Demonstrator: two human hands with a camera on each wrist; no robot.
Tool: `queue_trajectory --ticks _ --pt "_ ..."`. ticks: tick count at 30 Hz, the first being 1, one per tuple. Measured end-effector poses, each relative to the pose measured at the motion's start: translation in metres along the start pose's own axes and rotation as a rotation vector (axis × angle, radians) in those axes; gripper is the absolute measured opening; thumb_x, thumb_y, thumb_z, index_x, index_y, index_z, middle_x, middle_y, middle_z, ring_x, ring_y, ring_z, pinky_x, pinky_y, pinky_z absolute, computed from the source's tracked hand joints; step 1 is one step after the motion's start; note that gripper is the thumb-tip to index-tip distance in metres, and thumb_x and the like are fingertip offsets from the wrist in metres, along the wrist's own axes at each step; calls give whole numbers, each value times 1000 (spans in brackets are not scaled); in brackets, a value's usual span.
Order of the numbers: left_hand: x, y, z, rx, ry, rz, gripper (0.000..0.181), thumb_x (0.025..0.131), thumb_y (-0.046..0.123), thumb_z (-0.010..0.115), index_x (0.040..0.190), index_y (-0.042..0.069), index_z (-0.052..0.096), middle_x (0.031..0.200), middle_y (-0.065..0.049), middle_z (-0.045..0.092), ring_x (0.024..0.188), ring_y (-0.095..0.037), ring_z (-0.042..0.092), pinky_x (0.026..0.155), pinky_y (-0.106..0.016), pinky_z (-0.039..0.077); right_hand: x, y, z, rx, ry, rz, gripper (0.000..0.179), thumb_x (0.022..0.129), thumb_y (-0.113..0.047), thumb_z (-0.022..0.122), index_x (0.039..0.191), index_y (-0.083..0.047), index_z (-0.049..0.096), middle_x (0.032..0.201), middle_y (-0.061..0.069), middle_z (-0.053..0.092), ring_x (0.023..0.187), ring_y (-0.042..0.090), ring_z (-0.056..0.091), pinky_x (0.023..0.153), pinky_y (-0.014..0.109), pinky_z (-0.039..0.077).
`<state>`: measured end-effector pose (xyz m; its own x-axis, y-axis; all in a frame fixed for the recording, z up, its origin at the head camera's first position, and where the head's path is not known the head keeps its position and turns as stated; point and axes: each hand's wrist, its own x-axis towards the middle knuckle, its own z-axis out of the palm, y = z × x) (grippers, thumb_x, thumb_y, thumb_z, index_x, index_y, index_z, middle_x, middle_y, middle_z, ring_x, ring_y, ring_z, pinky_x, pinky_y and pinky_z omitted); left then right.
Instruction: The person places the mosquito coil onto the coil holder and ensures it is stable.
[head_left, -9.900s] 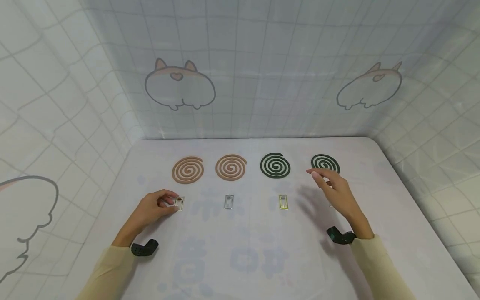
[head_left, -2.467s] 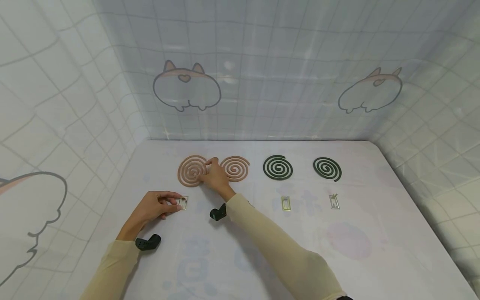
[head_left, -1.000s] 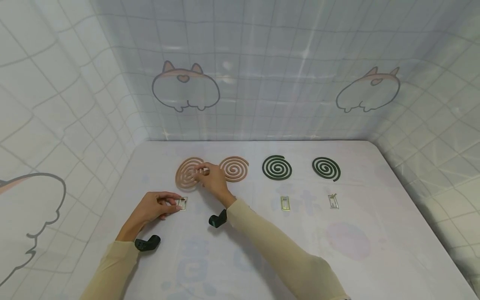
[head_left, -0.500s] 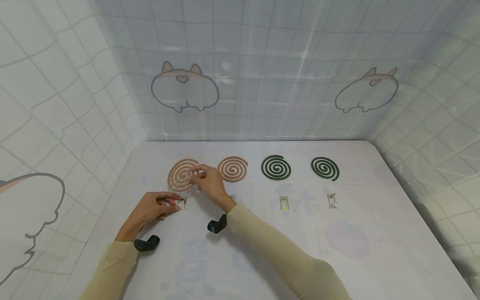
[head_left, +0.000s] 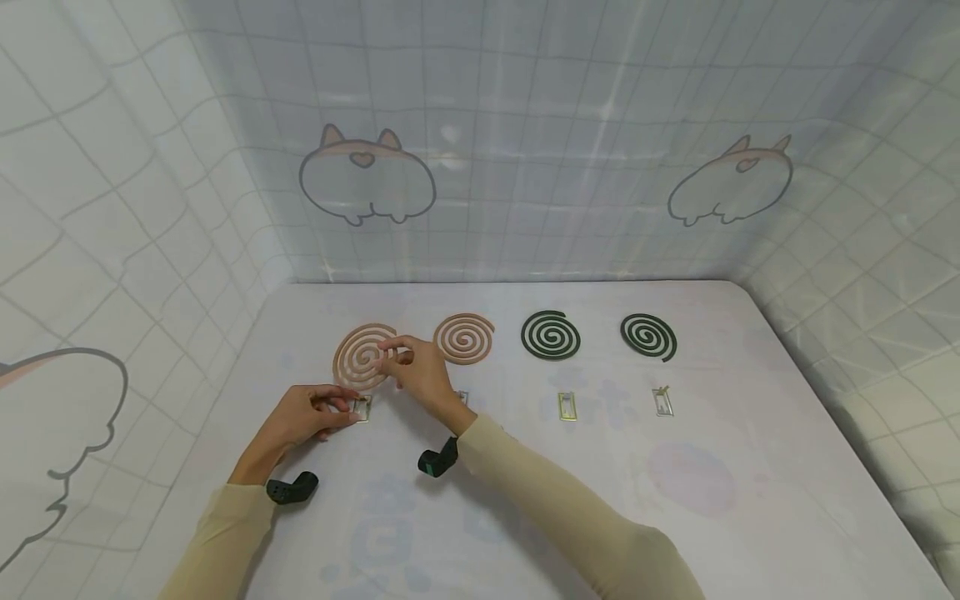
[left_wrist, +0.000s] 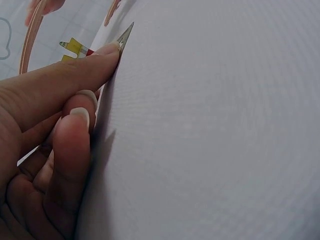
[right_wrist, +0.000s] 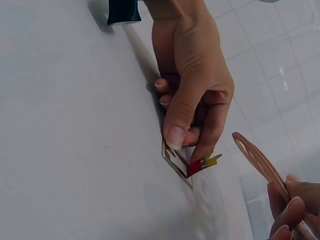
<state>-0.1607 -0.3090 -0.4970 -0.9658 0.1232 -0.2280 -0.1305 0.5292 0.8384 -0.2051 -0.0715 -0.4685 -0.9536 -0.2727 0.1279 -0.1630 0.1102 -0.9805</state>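
Observation:
My left hand (head_left: 302, 414) pinches a small rectangular metal coil stand (right_wrist: 176, 167) at the left of the table. A bent-up tab on it, with red and yellow showing (right_wrist: 200, 165), rises in the right wrist view. My right hand (head_left: 422, 375) crosses to the left and pinches the right side of a brown mosquito coil (head_left: 365, 356). The coil is raised and tilted, just behind the stand and apart from it. In the left wrist view, the coil (left_wrist: 32, 37) appears edge-on beyond my left thumb. My fingers hide part of the stand.
Another brown mosquito coil (head_left: 464, 339) lies right of my right hand. Two green coils (head_left: 551, 336) lie farther right. In front of them are a gold-coloured stand (head_left: 567, 407) and a silver one (head_left: 663, 402). Another stand (head_left: 463, 397) is mostly hidden by my right wrist.
My right hand came from the rightmost green coil to the left brown coil, lifted it and brought it left and nearer to the stand. My left hand stays at the stand.

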Motion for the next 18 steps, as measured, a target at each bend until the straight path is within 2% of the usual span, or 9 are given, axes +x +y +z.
queue_trajectory --ticks 5,9,18 --pt "1 0 -2 20 -6 10 47 83 27 89 120 2 73 92 -8 68 56 -14 57 52 -30 51 -5 -1 0 36 -9 6 24 92 -18 80 115 -12 76 74 0 75 64 49 62 46 24 38" --pt "2 0 -3 24 -9 6 45 83 28 89 114 1 72 89 -8 68 57 -14 57 52 -30 51 -9 -2 0 58 -17 13 23 93 -18 79 115 -14 76 75 1 75 66 50 61 46 25 37" --pt "-1 1 -2 -5 -11 -13 38 82 28 89 100 -1 71 68 -7 63 54 -16 56 53 -31 50 -19 -2 2 60 -39 39 23 94 -22 78 116 -19 75 76 -1 75 67 50 61 47 25 37"
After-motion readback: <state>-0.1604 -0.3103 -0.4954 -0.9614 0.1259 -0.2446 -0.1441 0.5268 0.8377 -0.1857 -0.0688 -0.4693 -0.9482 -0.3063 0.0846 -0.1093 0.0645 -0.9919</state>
